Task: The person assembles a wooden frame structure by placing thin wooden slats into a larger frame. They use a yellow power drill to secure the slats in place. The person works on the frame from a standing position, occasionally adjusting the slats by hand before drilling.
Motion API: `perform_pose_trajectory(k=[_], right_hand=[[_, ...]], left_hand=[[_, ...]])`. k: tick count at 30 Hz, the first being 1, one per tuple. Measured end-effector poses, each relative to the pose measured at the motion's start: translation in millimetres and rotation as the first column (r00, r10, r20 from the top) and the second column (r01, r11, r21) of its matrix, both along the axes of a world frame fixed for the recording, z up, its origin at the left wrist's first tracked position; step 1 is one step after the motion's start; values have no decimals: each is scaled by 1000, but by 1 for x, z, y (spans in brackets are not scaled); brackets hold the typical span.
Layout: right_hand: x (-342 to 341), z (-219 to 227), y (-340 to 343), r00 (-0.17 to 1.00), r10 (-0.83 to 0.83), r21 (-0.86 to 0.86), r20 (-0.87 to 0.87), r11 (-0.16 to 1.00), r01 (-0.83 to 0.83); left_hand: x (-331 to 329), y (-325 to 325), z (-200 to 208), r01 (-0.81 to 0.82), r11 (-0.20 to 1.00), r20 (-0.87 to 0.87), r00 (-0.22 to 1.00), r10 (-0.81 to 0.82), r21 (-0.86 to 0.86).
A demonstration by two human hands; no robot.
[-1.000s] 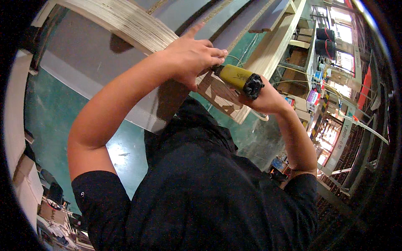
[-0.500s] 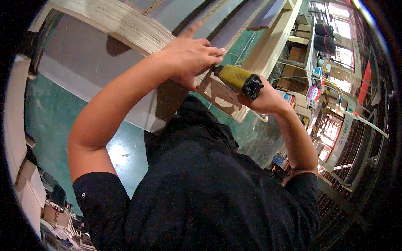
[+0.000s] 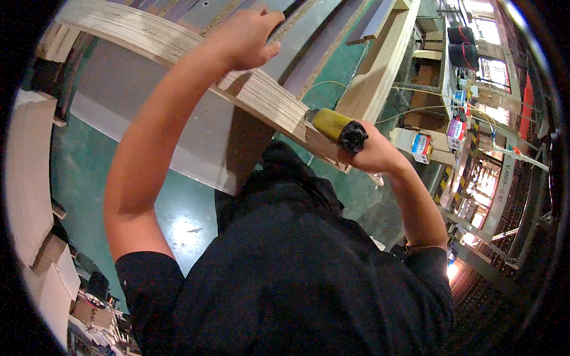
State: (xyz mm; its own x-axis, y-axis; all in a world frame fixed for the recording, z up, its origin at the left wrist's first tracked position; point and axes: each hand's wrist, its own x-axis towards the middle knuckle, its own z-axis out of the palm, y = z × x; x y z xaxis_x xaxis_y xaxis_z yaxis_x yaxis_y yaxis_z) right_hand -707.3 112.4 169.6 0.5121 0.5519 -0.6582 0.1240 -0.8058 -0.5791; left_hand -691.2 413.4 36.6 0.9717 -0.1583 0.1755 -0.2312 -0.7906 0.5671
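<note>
Yellow power tool (image 3: 331, 123), with a black, wrapped-looking rear end (image 3: 354, 137), lies aslant over the right part of a layered wooden beam (image 3: 270, 98), its narrow dark nose pointing to the upper left; whether nose and wood touch cannot be told from this angle. The right hand's grip (image 3: 374, 149) is wrapped around the tool, the fingers mostly hidden behind its body, and the bent forearm comes in from the right, probably so that the wrist sits behind the tool and carries its weight. The left hand's grip (image 3: 246, 40) is loosely curled, thumb and forefinger parted with nothing seen between them; it is over the beam farther left, well apart from the tool, a placing that leaves the fingers clear of the nose, though whether the palm rests on anything is hidden. The beam slants from the upper left toward the middle of the view, above a broad grey panel (image 3: 139, 110), and a wooden rail (image 3: 371, 77) runs off to the upper right from near the tool, so beam and rail look like sides of one frame. Beyond the beam, grey boards (image 3: 332, 50) with rough chipboard edges lie spaced apart in a row, seemingly as parallel slats. Green floor (image 3: 98, 196) shows at the left, and small boxes (image 3: 456, 132) sit off to the right, out of the arms' way
</note>
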Motion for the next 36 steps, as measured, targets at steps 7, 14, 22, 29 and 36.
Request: perform_pose_trajectory(k=[7,14,22,29,36], right_hand=[[-4,-15,-16,967,162,71,198,981,-179],[-13,-37,-21,925,248,59,288,960,-275],[-4,-49,-24,933,278,89,228,949,-304],[-14,-44,-24,934,214,105,285,962,-253],[-20,-36,-24,939,184,72,289,974,-213]], left_hand=[[14,-44,8,-133,955,-225,955,196,266],[10,-71,10,-236,843,-266,878,398,483],[13,-81,6,-245,785,-257,854,453,569],[15,-79,2,-252,783,-250,854,456,569],[13,-67,12,-123,849,-340,880,333,514]])
